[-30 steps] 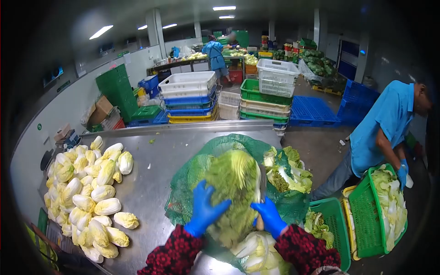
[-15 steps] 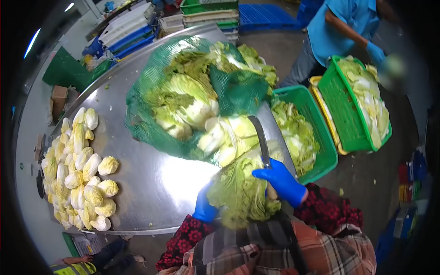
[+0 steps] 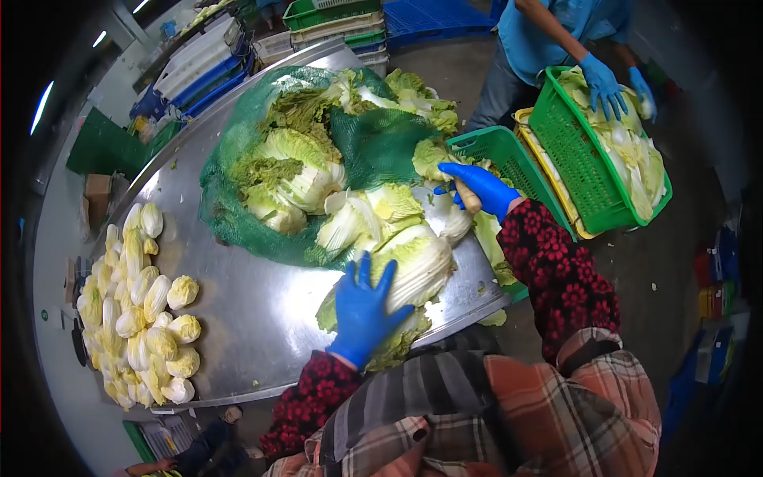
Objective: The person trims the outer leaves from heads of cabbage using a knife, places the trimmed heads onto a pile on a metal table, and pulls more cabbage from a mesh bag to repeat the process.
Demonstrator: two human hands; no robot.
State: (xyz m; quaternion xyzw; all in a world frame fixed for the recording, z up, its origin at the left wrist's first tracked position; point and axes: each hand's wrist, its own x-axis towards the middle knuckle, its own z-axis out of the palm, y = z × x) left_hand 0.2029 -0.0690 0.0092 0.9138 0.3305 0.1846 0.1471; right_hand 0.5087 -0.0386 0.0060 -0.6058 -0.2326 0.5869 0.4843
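Observation:
Fingers spread, my left hand (image 3: 364,308) in a blue glove rests against the near side of a cabbage (image 3: 415,266) on the metal table (image 3: 262,310). My right hand (image 3: 477,189), also gloved, is closed around the wooden handle of a knife (image 3: 469,197); the blade is hard to make out. A leafy piece (image 3: 430,159) is just beyond my right fingers. More cabbages (image 3: 306,171) lie in a green mesh sack (image 3: 226,195) beyond my left hand. Loose outer leaves (image 3: 389,350) lie by the near edge, partly under my left hand.
Many small trimmed cabbages (image 3: 147,306) are heaped at the left. A green crate (image 3: 509,155) stands beside the table's right edge. Beyond it, a person (image 3: 528,48) in blue has gloved hands over another green crate (image 3: 568,151) of leaves. Stacked crates (image 3: 338,28) stand behind.
The cabbage held between my hands is now on the table. My left hand has opened on it; my right hand has moved forward with the knife. The other person's hands are now over their crate.

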